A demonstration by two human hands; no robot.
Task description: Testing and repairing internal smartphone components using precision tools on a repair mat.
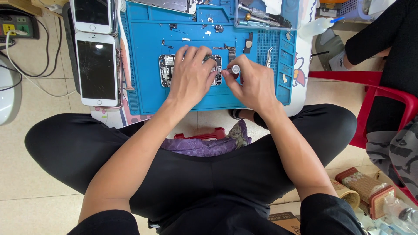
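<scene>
Two white smartphones [96, 68] lie at the left edge of the blue repair mat [148, 93], tweezers [270, 56] and a tool tray [265, 15] to the right and above, and loose small parts dot the mat's upper half. The opened phone chassis [167, 69] sits mid-mat, long axis left to right, with bare mat below it. The left hand [189, 76] presses down on it, fingers spread. The right hand [254, 85] pinches a screwdriver [235, 69], apparently end-on toward the camera.
</scene>
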